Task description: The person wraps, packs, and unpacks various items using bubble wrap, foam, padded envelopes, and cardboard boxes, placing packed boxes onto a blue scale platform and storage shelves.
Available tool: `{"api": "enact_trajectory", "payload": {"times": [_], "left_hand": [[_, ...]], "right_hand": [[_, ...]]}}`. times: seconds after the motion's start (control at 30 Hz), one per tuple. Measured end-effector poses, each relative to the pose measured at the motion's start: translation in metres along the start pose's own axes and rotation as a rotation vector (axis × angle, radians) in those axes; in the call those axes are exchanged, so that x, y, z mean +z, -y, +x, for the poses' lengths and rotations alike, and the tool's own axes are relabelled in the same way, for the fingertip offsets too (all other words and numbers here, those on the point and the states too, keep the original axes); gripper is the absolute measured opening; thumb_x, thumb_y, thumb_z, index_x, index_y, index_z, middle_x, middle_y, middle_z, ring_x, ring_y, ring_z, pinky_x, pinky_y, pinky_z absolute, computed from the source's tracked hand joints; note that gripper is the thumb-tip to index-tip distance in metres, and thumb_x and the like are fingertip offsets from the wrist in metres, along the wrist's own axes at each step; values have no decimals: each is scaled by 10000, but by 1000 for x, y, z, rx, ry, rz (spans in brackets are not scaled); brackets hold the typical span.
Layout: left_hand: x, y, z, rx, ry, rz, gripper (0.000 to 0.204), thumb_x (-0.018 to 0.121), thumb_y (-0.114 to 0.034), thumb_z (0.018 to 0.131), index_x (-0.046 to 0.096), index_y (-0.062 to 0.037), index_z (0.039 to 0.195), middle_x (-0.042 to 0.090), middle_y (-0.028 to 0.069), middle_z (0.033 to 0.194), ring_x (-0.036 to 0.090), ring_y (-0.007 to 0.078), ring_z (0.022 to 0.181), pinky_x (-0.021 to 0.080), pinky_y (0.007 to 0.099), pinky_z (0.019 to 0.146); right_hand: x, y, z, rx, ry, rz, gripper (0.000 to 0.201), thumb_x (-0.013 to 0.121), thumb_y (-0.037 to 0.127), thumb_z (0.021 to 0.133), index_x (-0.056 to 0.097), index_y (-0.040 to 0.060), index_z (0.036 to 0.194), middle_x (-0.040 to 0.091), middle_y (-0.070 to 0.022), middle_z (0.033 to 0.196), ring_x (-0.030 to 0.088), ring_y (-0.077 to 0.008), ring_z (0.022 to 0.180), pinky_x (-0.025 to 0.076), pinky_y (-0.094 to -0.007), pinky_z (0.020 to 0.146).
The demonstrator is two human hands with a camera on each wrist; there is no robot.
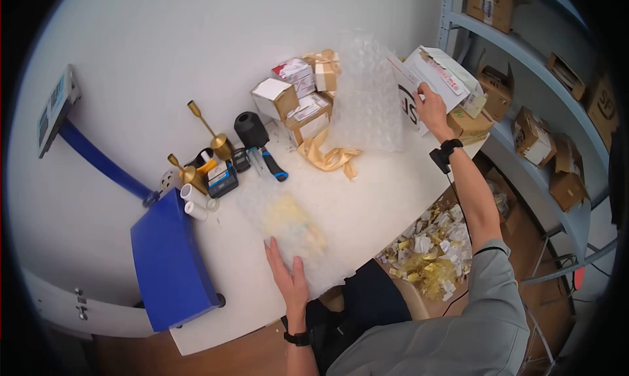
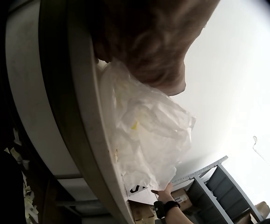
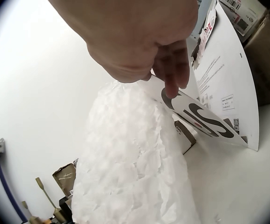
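My left hand point(image 1: 290, 279) lies with straight fingers at the near left edge of a bundle in clear bubble wrap point(image 1: 331, 271), yellow showing through it. The bundle point(image 2: 146, 126) fills the middle of the left wrist view. At the back right, my right hand point(image 1: 430, 107) pinches the upper edge of a white cardboard courier envelope point(image 1: 407, 104) with large dark letters. Fingers point(image 3: 171, 84) lie over its printed side in the right wrist view; the thumb is mostly hidden. Left of that envelope stands an upright sheet of bubble wrap point(image 3: 130, 154).
Small boxes point(image 1: 275, 97) and a gold ribbon point(image 1: 327, 156) sit near the wall. Brass candlesticks point(image 1: 221, 143), a box cutter point(image 1: 275, 166) and tape rolls point(image 1: 195, 202) lie left, by a blue scale point(image 1: 170, 258). Shelves point(image 1: 524, 55) with cartons stand right; paper scraps point(image 1: 429, 251) lie below.
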State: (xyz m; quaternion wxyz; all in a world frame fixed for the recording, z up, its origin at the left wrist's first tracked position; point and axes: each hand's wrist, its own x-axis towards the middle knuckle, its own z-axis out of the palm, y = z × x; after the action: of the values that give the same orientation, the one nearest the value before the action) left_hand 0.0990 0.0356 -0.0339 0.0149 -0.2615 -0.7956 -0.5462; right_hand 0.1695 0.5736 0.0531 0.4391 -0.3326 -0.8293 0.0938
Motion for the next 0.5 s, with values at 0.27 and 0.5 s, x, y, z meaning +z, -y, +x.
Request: {"api": "enact_trajectory", "payload": {"times": [0.27,0.5], "left_hand": [[3,0,0,8,35,-33,675,550,-201,1032,308,24,1621,306,229,1690,220,394,1589,153,460,1286],[4,5,0,24,32,-45,700,578,-235,1024,309,-7,1629,243,315,1684,214,450,1579,182,492,1273]], "right_hand": [[-25,32,-52,115,-113,125,270,681,274,993,641,53,1143,750,-151,953,735,-332,789,550,-468,733],[18,77,-92,194,119,70,796,744,462,927,445,-50,1459,563,-261,1433,612,-377,1261,502,-481,1027]]}}
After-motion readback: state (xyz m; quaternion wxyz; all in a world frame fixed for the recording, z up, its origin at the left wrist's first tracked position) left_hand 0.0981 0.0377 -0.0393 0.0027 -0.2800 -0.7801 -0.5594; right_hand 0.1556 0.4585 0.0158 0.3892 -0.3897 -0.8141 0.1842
